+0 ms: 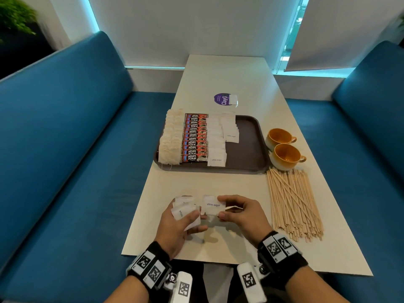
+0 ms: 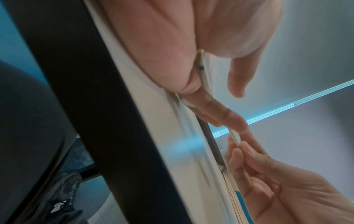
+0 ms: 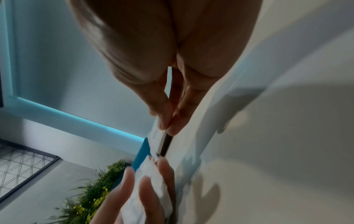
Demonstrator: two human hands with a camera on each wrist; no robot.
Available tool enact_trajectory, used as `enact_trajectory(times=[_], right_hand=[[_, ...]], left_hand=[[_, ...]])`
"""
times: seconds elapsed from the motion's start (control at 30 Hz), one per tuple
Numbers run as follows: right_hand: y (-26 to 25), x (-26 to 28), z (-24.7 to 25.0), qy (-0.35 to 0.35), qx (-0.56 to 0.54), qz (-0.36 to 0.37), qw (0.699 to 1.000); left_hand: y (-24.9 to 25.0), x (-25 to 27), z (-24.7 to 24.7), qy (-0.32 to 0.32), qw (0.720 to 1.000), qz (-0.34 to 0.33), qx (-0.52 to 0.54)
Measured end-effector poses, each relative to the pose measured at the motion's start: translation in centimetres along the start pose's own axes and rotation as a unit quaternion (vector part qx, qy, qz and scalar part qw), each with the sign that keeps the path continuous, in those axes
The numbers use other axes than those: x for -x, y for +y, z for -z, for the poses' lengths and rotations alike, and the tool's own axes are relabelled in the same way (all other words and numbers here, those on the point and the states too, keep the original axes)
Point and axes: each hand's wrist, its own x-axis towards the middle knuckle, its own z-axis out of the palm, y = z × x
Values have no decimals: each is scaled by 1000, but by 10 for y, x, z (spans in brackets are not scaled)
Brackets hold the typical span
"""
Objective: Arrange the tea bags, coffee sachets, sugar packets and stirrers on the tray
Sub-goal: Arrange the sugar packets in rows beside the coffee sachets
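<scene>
A brown tray [image 1: 247, 149] holds a row of tea bags [image 1: 171, 138], a row of red coffee sachets [image 1: 194, 138] and two rows of white sugar packets [image 1: 216, 145]. Near the table's front edge my left hand [image 1: 185, 217] grips a fanned stack of sugar packets [image 1: 183, 209]. My right hand [image 1: 227, 207] pinches one packet marked "white sugar" [image 1: 212, 205] between thumb and fingers, right beside the stack. The right wrist view shows that packet [image 3: 155, 136] edge-on and the left hand's stack [image 3: 151, 189]. A pile of wooden stirrers [image 1: 293, 202] lies on the table, right of my hands.
Two orange cups [image 1: 282, 147] stand right of the tray. A purple round sticker [image 1: 222, 101] and one white packet [image 1: 233, 99] lie beyond the tray. Blue benches [image 1: 65, 149] flank the white table [image 1: 218, 182] on both sides.
</scene>
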Motion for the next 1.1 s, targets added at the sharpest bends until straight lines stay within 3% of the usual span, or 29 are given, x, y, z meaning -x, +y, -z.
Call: enact_trajectory(times=[0.2, 0.33, 0.53, 0.77, 1.1], right_hand=[[-32, -34, 31, 57, 32, 24, 998], [-57, -95, 61, 86, 72, 37, 993], [-79, -183, 78, 139, 45, 9, 989], [-71, -243, 79, 127, 149, -24, 980], [-77, -274, 81, 105, 323, -40, 940]], left_hand=[[-2, -6, 7, -17, 998, 16, 52], [-4, -7, 6, -13, 1000, 9, -1], [-9, -8, 7, -19, 999, 3, -35], [-5, -6, 2, -5, 999, -1, -45], [-6, -8, 2, -11, 999, -6, -39]])
